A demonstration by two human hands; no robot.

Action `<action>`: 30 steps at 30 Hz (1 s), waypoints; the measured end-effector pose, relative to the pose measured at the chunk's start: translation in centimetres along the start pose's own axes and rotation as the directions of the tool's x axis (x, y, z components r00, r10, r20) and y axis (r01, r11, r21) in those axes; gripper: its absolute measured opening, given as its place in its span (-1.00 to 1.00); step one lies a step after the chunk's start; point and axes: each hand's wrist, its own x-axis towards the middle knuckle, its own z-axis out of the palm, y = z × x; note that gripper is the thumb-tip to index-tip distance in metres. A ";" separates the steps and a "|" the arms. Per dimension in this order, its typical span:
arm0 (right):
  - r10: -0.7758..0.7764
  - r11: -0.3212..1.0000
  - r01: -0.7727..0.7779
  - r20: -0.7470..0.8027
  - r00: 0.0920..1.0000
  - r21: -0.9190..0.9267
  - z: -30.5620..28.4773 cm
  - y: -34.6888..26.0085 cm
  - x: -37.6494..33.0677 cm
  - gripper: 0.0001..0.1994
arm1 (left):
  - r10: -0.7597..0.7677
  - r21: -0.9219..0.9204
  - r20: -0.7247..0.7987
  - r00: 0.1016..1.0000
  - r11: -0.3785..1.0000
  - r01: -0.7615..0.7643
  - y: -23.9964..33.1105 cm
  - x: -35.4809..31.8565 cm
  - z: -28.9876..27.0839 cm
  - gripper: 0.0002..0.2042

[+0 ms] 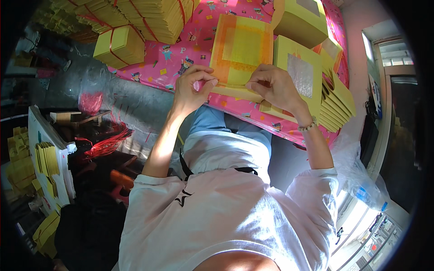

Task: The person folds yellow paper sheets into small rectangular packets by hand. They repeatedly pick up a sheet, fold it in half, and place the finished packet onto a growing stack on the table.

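Yellow paper stack [242, 52] pinched at near edge by left hand [193, 90] and right hand [273, 88]; pink counter [181, 54] beneath; foil-faced sheets [300, 74] just right of right hand.

Bright daylight, heavy fisheye bend

Sun from the lower right washes out the window area [361, 235] and lights the white shirt [226, 217]; the left side sits in deep shadow, edges curve into a black rim, and the periphery looks soft.
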 end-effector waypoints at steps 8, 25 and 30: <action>-0.139 0.971 0.128 -0.038 0.990 -0.202 -0.3 -0.3 -0.1 -0.88 | -0.021 -0.018 0.000 1.000 1.000 0.021 0.6 0.2 0.1 -0.89; -0.102 0.987 0.156 -0.581 0.807 0.043 -2.3 -1.9 0.0 -0.32 | 0.374 0.279 -0.006 0.927 0.891 -0.358 3.7 4.4 0.7 -0.74; 0.171 0.872 0.060 -0.418 0.892 0.485 -2.4 0.7 1.1 -0.04 | 0.118 -0.401 -0.043 0.992 0.908 -0.125 3.3 3.7 -0.4 -0.76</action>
